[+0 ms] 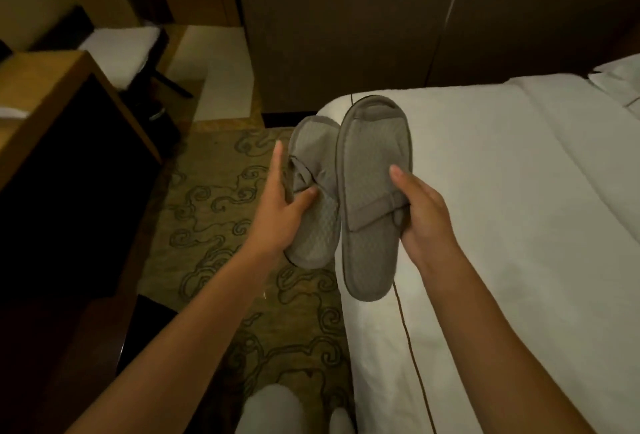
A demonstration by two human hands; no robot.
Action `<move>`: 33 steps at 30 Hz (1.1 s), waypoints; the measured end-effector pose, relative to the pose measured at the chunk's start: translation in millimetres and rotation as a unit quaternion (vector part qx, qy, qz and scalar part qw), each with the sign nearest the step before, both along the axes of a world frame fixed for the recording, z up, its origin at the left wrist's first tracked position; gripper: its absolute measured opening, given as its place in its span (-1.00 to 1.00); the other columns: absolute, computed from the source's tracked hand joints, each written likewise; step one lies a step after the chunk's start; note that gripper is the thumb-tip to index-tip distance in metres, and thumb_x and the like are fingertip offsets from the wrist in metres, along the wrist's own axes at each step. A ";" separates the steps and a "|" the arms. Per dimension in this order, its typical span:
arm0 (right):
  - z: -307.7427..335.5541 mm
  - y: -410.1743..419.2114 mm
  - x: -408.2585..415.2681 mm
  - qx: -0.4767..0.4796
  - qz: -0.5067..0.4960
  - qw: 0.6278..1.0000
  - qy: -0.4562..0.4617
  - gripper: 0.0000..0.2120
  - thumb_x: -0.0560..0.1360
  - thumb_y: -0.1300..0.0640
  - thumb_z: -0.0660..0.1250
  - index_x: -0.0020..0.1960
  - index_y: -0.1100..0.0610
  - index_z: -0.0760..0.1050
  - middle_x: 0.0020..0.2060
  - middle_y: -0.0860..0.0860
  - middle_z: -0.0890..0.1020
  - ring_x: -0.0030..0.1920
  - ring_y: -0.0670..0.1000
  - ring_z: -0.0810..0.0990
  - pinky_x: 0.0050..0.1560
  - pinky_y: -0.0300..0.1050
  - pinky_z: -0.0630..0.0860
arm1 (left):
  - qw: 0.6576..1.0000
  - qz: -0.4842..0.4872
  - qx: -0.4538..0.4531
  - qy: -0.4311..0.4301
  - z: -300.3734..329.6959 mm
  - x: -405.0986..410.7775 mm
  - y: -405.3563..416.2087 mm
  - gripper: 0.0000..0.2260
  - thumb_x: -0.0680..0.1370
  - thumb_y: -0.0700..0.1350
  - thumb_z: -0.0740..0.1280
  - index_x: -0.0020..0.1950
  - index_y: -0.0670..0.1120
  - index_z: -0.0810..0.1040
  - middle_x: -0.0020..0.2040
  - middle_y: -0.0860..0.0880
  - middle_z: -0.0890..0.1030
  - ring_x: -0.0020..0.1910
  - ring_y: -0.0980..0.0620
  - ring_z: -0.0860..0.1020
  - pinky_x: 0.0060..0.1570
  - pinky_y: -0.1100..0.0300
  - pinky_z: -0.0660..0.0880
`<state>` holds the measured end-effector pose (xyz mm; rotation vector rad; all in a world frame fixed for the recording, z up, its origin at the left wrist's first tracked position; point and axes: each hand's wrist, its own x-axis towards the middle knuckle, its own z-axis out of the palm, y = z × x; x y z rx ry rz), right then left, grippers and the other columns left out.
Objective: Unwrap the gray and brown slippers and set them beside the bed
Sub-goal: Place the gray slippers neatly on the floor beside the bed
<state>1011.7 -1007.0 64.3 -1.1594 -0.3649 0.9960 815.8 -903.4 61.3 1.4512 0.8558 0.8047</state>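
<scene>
Two gray slippers are held up in the air at the bed's corner, with no wrapping visible on them. My left hand grips the left slipper at its strap, thumb on top and fingers along its outer edge. My right hand grips the right slipper from its right side at the strap, thumb on the upper face. The right slipper hangs over the edge of the white bed, the left one over the carpet.
A patterned carpet runs between the bed and a dark wooden cabinet on the left. A chair with a white cushion stands at the back left. A dark cord lies along the bed's edge. Pillows sit far right.
</scene>
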 end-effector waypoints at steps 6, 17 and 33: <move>-10.1 146.3 16.7 -0.041 0.009 0.999 0.000 -0.56 0.30 -0.16 0.60 0.09 0.04 0.74 0.09 0.06 0.76 0.09 0.06 0.75 0.08 0.03 0.69 | 0.999 0.005 0.038 -0.018 -9.5 48.8 120.4 -0.77 0.68 -0.19 0.25 0.11 0.00 0.70 -0.04 0.22 0.71 -0.01 0.27 0.65 0.02 0.34 0.55; -6.8 412.2 43.7 -0.024 -0.029 0.991 0.132 -0.55 0.52 -0.21 0.36 0.26 0.06 0.65 0.14 0.14 0.74 0.16 0.18 0.73 0.10 0.16 0.67 | 0.993 -0.110 -0.038 -0.002 -4.6 88.0 369.0 -0.91 0.59 -0.03 0.41 0.08 0.08 0.67 -0.01 0.14 0.74 -0.01 0.15 0.71 -0.10 0.27 0.62; -66.2 760.4 192.8 -0.058 -0.008 0.987 0.148 -0.65 0.64 0.01 0.31 0.35 0.15 0.57 0.26 0.16 0.68 0.27 0.15 0.66 0.30 0.10 0.58 | 0.963 -0.089 -0.250 -0.041 -28.7 236.7 736.5 -0.87 0.55 -0.08 0.41 0.05 0.03 0.73 0.07 -0.06 0.75 0.02 -0.03 0.73 -0.11 0.12 0.65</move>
